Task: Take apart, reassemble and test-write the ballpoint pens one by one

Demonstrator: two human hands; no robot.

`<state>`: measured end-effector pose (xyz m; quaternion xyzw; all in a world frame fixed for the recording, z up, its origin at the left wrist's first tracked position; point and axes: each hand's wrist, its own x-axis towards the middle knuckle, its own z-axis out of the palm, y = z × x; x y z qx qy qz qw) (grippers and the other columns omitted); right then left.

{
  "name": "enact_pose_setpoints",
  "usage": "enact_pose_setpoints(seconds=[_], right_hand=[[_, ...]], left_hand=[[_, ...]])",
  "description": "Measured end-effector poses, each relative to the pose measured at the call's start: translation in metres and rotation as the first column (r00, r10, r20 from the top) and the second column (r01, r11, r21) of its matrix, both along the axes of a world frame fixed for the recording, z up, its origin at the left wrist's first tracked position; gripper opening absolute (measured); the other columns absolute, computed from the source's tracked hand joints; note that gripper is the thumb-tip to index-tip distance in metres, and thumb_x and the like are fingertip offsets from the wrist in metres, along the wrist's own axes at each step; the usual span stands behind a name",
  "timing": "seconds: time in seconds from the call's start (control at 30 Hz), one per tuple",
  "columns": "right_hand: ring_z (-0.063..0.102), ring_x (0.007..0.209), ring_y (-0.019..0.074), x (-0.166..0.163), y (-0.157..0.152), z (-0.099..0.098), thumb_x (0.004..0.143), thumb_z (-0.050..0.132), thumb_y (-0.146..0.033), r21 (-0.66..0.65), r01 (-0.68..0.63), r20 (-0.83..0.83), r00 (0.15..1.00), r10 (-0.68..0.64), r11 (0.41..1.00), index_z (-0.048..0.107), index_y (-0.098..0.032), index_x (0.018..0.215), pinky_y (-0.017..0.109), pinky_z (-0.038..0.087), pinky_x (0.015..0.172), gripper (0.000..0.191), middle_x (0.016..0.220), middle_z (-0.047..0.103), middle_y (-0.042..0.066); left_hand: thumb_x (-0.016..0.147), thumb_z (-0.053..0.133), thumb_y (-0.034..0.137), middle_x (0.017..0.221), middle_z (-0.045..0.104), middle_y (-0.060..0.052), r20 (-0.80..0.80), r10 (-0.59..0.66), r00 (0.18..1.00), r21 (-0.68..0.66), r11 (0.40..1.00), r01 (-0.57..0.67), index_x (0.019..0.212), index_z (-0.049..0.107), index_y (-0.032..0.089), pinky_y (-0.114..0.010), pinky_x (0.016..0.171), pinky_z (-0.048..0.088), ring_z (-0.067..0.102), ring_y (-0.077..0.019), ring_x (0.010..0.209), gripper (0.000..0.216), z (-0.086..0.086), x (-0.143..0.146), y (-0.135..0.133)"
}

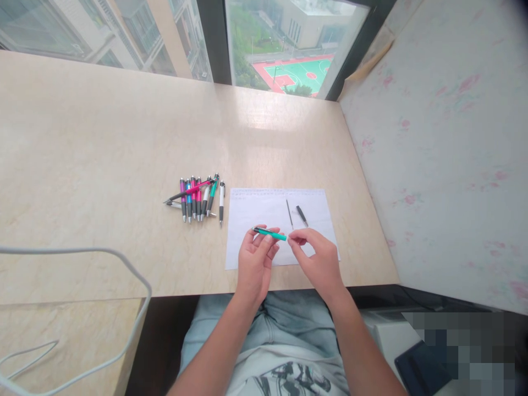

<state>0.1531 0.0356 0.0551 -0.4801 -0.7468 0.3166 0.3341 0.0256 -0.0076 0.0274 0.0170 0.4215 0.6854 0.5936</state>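
My left hand [256, 261] pinches a teal pen barrel [270, 234] and holds it level over a white sheet of paper [264, 212]. My right hand [315, 258] is closed in a pinch at the barrel's right end; whatever is between its fingertips is too small to make out. On the paper just beyond the hands lie a thin dark refill [289, 214] and a short dark pen tip piece [302, 215]. A bunch of several coloured pens [198, 198] lies on the table left of the paper.
The beige table [103, 165] runs up to a window at the back and meets a floral-papered wall [445, 154] on the right. A white cable [124, 264] loops over the table's near left corner. My lap is under the front edge.
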Motion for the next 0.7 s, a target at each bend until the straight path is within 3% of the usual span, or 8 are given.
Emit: enact_pose_setpoints(seconds=[0.37, 0.7], right_hand=[[0.061, 0.078, 0.0172, -0.0022, -0.0038, -0.0011, 0.091, 0.054, -0.02, 0.073, 0.025, 0.013, 1.0, -0.026, 0.997, 0.065, -0.021, 0.088, 0.031, 0.052, 0.071, 0.012, 0.082, 0.068, 0.004], [0.061, 0.077, 0.0162, -0.0009, -0.0059, 0.0016, 0.09, 0.06, -0.022, 0.094, 0.018, -0.03, 0.999, -0.015, 0.995, 0.066, -0.021, 0.087, 0.03, 0.051, 0.068, 0.007, 0.082, 0.069, 0.003]], left_hand=[[0.077, 0.074, 0.017, 0.107, 0.07, -0.006, 0.024, 0.036, 0.999, 0.01, 0.999, -0.036, 0.105, 0.058, 0.021, -0.025, 0.081, 0.05, 0.068, -0.0166, 0.099, 0.032, 0.0017, 0.0079, 0.0001], [0.08, 0.07, 0.014, 0.103, 0.069, -0.006, 0.188, -0.003, 0.982, 0.001, 1.0, 0.003, 0.101, 0.059, 0.018, -0.018, 0.077, 0.051, 0.066, -0.0108, 0.091, 0.024, 0.0068, 0.0108, 0.0006]])
